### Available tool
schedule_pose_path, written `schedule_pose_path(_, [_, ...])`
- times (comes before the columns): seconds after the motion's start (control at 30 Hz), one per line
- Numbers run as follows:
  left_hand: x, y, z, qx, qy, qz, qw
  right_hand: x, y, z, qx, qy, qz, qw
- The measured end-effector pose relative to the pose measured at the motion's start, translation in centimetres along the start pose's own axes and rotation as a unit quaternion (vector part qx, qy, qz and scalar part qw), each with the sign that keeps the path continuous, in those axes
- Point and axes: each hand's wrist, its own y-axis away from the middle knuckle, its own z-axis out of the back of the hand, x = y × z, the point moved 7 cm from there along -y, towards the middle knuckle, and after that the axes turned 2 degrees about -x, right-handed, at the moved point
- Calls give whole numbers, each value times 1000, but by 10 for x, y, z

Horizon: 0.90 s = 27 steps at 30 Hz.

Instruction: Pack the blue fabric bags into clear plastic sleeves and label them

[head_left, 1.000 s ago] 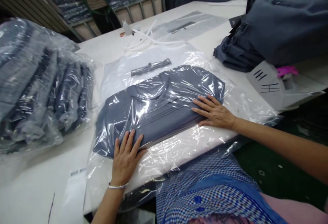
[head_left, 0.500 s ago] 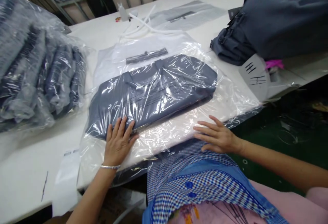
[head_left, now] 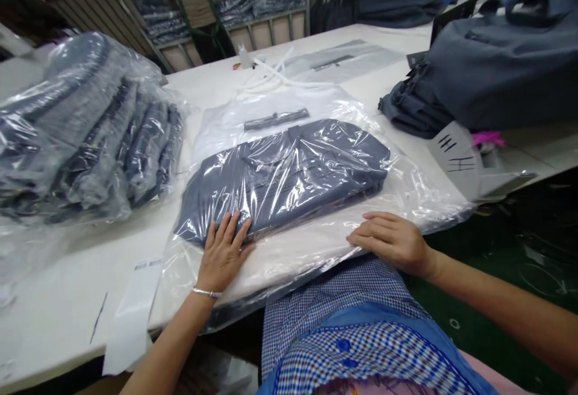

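A folded dark blue-grey fabric bag [head_left: 289, 178] lies inside a large clear plastic bag [head_left: 311, 232], which spreads past it toward the table's front edge. My left hand [head_left: 226, 247] rests flat on the near left side, fingers spread over the plastic and the folded bag's lower edge. At the front edge of the plastic, my right hand [head_left: 391, 241] has its fingers drawn together and bent, with the plastic at their tips; the thumb is hidden. Just behind the folded bag, a dark zipper-like strip [head_left: 276, 120] shows on whitish plastic.
Plastic-wrapped dark bags [head_left: 103, 136] are piled at left. At right stands a blue-grey bag [head_left: 501, 76] beside a marked white card [head_left: 455, 157] and a pink item [head_left: 488, 138]. White cords [head_left: 282, 76] lie behind. A paper sheet [head_left: 133, 311] hangs over the front edge.
My right hand's fingers have gone from spread to drawn together at the plastic's edge. My left hand stays flat on the plastic. The view has tilted up, showing more background.
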Motion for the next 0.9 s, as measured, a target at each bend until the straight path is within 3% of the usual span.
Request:
schedule_pose_path(0.07, [1, 1, -1, -3, -5, -5, 1000, -13, -28, 6, -10, 27, 19, 999])
schedule_pose_path(0.13, [1, 1, -2, -2, -18, -12, 1000, -37, -57, -4, 1, 50, 13, 999])
schedule_pose_path(0.3, [-1, 2, -3, 18, -45, -20, 999, -113, -105, -74, 99, 54, -69, 991])
schedule_pose_path(0.43, [1, -4, 4, 44, -20, -14, 999, -140, -102, -115, 126, 2, -86, 988])
schedule_pose_path(0.53, [2, -7, 21, 58, 49, 7, 997, -148, -93, -122, 122, -31, -114, 985])
schedule_pose_path(0.67, [-2, 5, 56, -1, 135, 105, 985, -152, -90, -124, 134, -49, -123, 982])
schedule_pose_path(0.8, [-31, 38, 65, 14, 46, 122, 991, -155, -90, -126, 138, -57, -134, 980])
schedule_pose_path(0.9, [-40, 59, 65, 11, -25, 108, 994, -155, -89, -127, 134, -56, -133, 980])
